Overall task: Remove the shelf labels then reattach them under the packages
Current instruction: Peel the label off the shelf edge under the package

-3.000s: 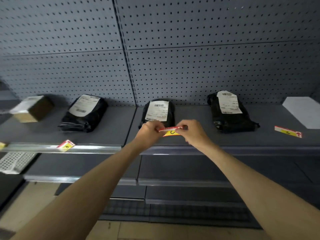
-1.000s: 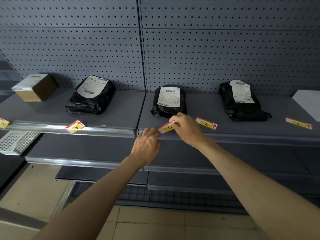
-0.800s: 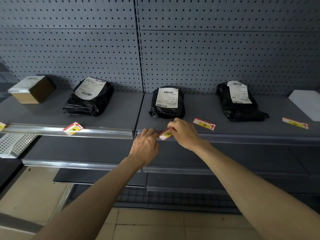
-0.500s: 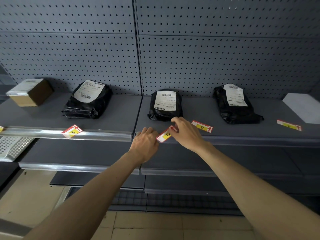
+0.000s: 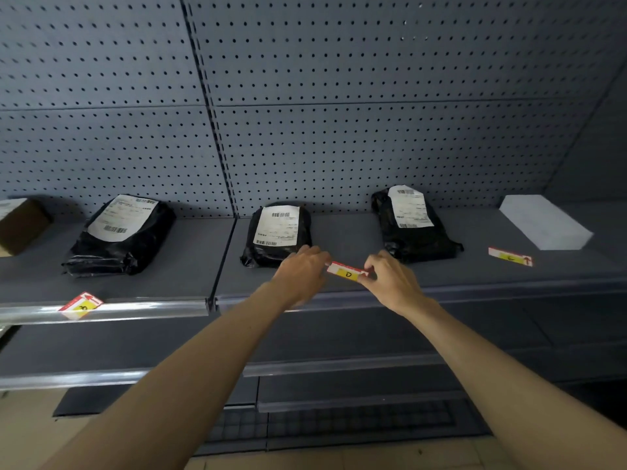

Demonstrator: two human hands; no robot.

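Rail (image 5: 101, 308) — one label (image 5: 80, 305) clipped at an angle, far left. Your left hand (image 5: 300, 271) and right hand (image 5: 390, 279) each pinch an end of label D (image 5: 347, 272), held level above the shelf (image 5: 475, 276), likely to seat it under the right package (image 5: 412, 225). Label E (image 5: 510, 257) lies loose beside — awaiting its turn.

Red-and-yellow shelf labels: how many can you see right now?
3. One red-and-yellow shelf label sits on the left shelf rail, one is pinched between the left hand and right hand, one lies on the shelf at right. More may be hidden.
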